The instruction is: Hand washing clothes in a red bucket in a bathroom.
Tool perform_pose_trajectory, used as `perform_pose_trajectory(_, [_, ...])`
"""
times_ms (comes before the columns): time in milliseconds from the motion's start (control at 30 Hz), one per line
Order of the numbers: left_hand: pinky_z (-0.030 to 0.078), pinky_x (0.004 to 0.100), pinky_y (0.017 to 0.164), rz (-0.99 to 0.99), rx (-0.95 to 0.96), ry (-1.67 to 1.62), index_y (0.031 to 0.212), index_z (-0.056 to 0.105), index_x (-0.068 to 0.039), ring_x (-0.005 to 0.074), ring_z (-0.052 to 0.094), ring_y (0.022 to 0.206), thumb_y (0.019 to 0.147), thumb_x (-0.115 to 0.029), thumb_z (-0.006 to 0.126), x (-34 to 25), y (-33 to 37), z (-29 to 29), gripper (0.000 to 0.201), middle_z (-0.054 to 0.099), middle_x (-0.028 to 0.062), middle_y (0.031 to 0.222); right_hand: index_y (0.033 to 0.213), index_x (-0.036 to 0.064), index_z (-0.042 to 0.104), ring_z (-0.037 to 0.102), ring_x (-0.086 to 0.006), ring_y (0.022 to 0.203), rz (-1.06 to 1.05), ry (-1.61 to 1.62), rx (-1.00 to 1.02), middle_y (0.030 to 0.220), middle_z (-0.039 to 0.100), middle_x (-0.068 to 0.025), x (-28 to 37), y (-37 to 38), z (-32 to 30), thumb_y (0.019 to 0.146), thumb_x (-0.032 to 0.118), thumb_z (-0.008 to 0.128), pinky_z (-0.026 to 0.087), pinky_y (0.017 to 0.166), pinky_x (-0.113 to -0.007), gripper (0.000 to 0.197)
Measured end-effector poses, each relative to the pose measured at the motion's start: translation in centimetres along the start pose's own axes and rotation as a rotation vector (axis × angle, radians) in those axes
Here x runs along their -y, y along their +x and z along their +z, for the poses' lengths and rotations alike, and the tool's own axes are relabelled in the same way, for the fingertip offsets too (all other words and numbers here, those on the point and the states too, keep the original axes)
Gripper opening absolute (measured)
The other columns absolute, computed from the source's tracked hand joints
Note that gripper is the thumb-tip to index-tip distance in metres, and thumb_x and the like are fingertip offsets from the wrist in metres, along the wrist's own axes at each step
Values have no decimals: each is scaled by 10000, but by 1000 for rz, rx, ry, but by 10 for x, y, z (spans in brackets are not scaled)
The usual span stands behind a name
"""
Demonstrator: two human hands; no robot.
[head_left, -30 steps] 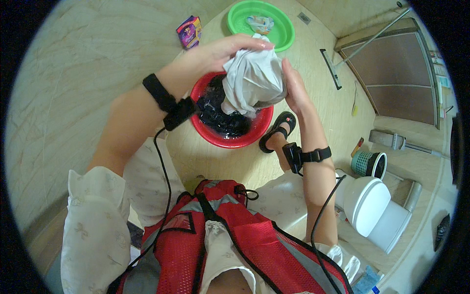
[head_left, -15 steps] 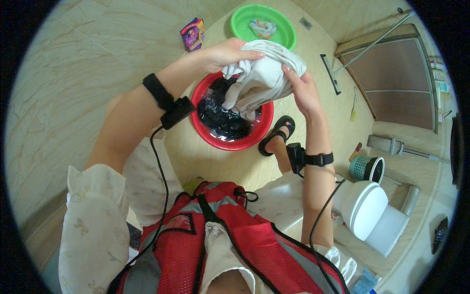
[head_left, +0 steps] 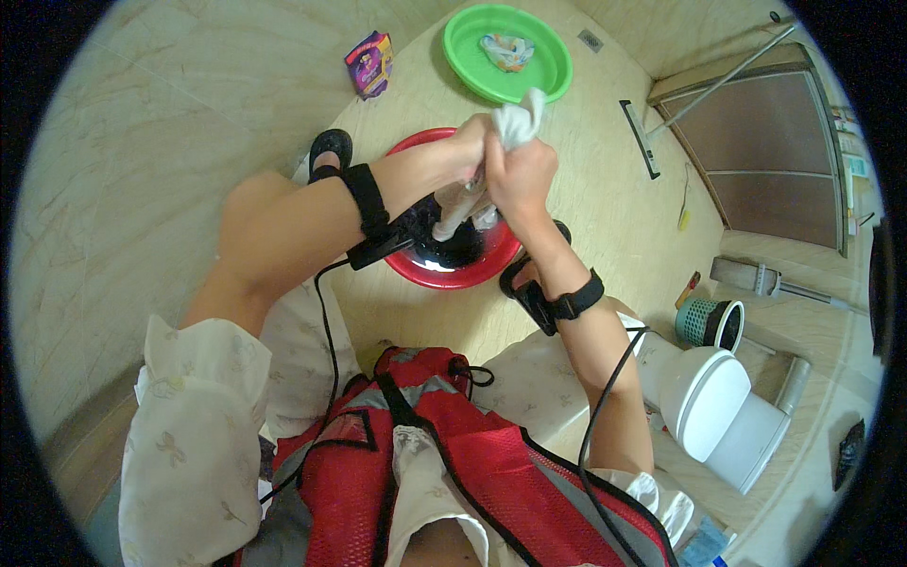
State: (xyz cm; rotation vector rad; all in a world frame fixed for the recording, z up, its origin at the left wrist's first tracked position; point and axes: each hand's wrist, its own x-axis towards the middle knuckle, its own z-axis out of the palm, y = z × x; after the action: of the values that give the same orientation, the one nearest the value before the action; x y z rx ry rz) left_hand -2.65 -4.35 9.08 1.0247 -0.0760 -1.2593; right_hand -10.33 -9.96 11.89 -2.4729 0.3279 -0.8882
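Both fists are wrapped round a white garment (head_left: 517,125), bunched into a narrow bundle. One end sticks up above my fingers, while its lower part hangs beneath them over a red basin (head_left: 442,279). Closed on the cloth, my left hand (head_left: 470,146) lies against my right hand (head_left: 521,178), which grips it just to the right. The basin holds dark liquid or dark fabric (head_left: 449,248); I cannot tell which. My forearms and hands hide much of its rim. The exact kind of garment is not visible.
Beyond the red basin stands a green basin (head_left: 458,71) with a patterned cloth (head_left: 507,53) in it. A purple packet (head_left: 369,65) stands by the left wall. On the right are a squeegee (head_left: 640,140), a teal basket (head_left: 697,323) and a white toilet (head_left: 704,397).
My hands have come together, and the loosely spread white garment is now squeezed into a tight bundle. My right hand has moved left and my left forearm has swung inward.
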Motion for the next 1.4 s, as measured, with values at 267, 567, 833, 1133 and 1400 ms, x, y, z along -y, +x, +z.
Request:
perform_pose_trajectory(267, [487, 337, 781, -185, 124, 411, 1064, 576, -24, 195, 614, 856, 847, -327, 612, 19, 10, -43, 374, 634, 111, 992, 890, -99, 626, 648, -317, 794, 770, 153, 690, 840, 657, -218, -114, -42, 16, 754, 318, 591, 488, 716, -391, 440])
perform_pose_trajectory(567, [363, 407, 987, 311, -111, 1426, 1238, 477, -56, 404, 428, 1158, 691, -162, 695, 128, 45, -145, 597, 393, 276, 1287, 1271, 81, 426, 490, -461, 1054, 375, -207, 489, 1103, 527, -311, -152, -157, 73, 748, 182, 570, 440, 857, -473, 553])
perform_pose_trajectory(833, [199, 492, 1070, 101, 87, 1889, 1353, 374, -161, 365, 162, 1340, 796, -354, 616, 222, 54, -146, 637, 174, 123, 1474, 1407, 244, 248, 245, -488, 1246, 441, -498, 873, 1492, 73, -137, -149, -220, 118, 797, 357, 608, 263, 964, -609, 717])
perform_pose_trajectory(1133, [428, 386, 910, -112, 88, 1819, 1262, 471, -121, 302, 442, 1185, 844, -271, 541, 254, 91, -161, 450, 426, 110, 1337, 1411, 237, 246, 390, -383, 1216, 706, -417, 1068, 1405, 332, -144, -177, -232, 154, 808, 438, 517, 217, 1022, -566, 691])
perform_pose_trajectory(1400, [517, 438, 635, 22, -15, 1874, 880, 629, -57, 334, 640, 699, 814, -201, 497, 248, 123, -168, 206, 654, 168, 800, 1221, 171, 496, 611, -336, 919, 672, -438, 960, 989, 638, -156, -210, -198, 176, 767, 345, 576, 400, 866, -514, 493])
